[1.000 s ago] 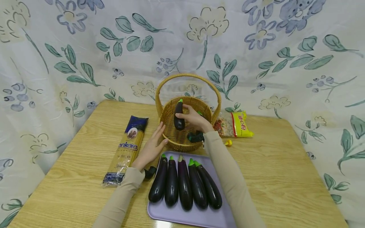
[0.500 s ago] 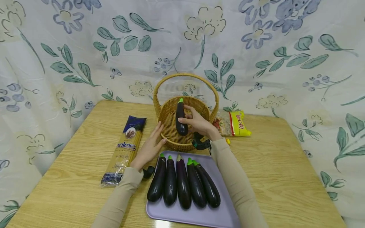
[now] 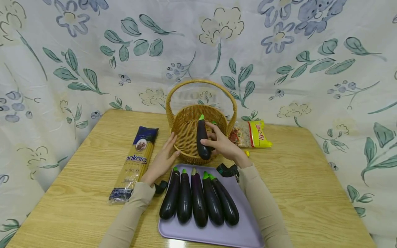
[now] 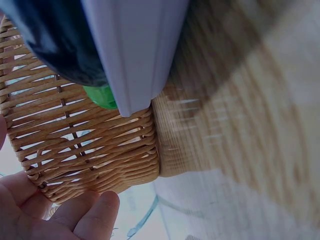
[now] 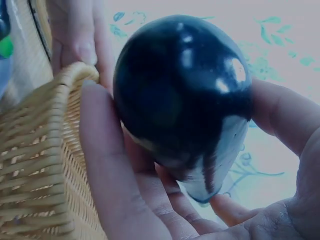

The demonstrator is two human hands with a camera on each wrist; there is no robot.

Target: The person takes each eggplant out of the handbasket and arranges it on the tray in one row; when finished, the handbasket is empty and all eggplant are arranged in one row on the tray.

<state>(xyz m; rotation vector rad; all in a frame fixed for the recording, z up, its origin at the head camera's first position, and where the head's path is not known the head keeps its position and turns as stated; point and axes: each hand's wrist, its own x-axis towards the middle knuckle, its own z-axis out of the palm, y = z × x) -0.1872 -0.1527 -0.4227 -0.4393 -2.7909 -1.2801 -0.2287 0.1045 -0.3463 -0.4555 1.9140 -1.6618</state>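
My right hand grips an eggplant over the front right of the wicker basket, its green stem pointing away from me. In the right wrist view the rounded end of this eggplant sits between thumb and fingers. Fingers of my left hand lie extended against the left front of the basket's rim; the left wrist view has the fingertips touching the woven wall. Beyond the right hand, a second green stem shows inside the basket, the rest hidden.
A lilac tray with several eggplants in a row stands in front of the basket. At left lies a pasta packet. A yellow-ended clear bag and a small yellow item are right of the basket.
The right hand has brought the eggplant toward me and to the right, from the basket's middle to its front right. The left hand stays at the rim.
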